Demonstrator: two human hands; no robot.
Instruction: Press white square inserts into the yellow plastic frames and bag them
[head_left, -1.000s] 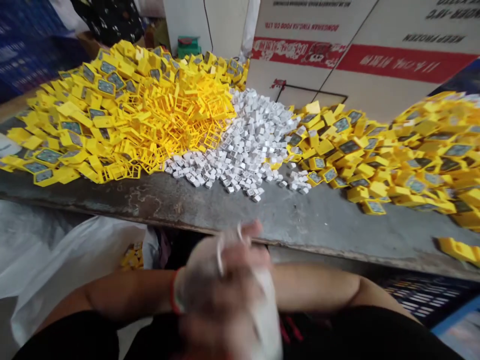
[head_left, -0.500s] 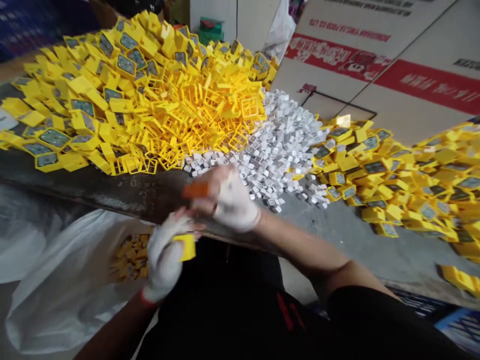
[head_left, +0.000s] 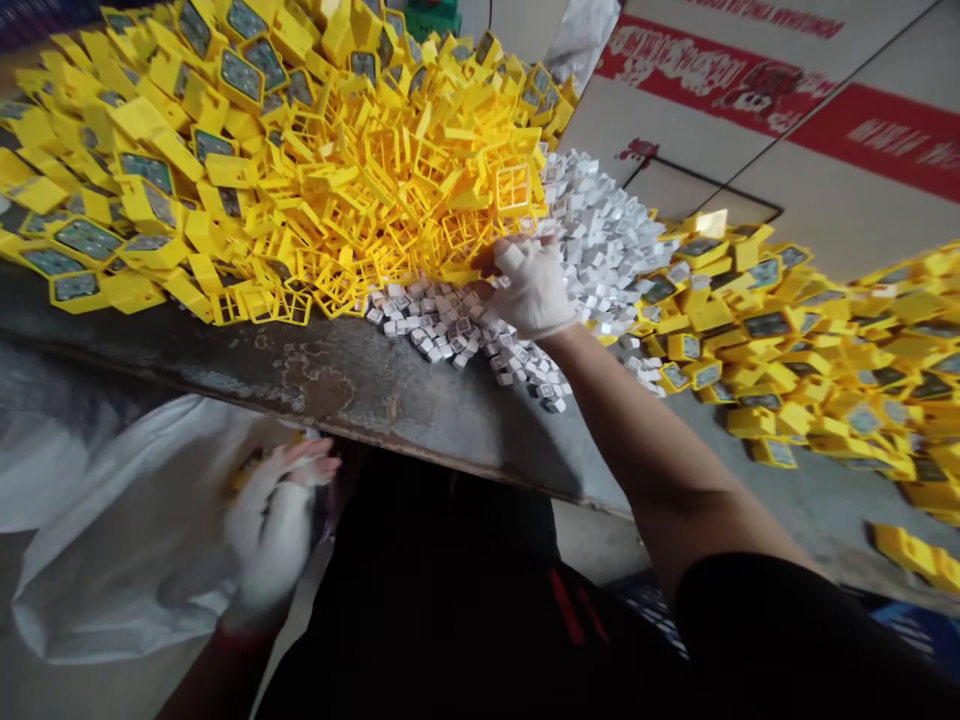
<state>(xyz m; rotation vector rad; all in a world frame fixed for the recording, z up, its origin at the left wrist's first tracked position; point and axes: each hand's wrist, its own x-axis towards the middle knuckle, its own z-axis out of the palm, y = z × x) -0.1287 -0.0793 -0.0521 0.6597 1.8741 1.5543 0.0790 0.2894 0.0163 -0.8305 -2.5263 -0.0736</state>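
Observation:
My left hand (head_left: 274, 515), in a white glove with bare fingertips, is at the mouth of a white sack (head_left: 165, 540) below the table edge. Its fingers are loosely extended, with no block visible in them. My right hand (head_left: 532, 287), gloved the same way, reaches over the table where a heap of thin yellow plastic frames (head_left: 420, 180) meets a pile of small white plastic caps (head_left: 607, 220). Its thumb and fingers are apart, and the fingertips are partly hidden among the pieces.
Yellow plastic block housings with grey-green faces are heaped at the left (head_left: 142, 200) and right (head_left: 817, 360) of the grey table (head_left: 367, 385). A large printed carton (head_left: 720, 130) stands behind. Two yellow pieces (head_left: 919, 558) lie near the right edge.
My left hand has moved left and down to the sack, and its yellow block is gone from view. My right hand has left the orange object and reached forward to the piles.

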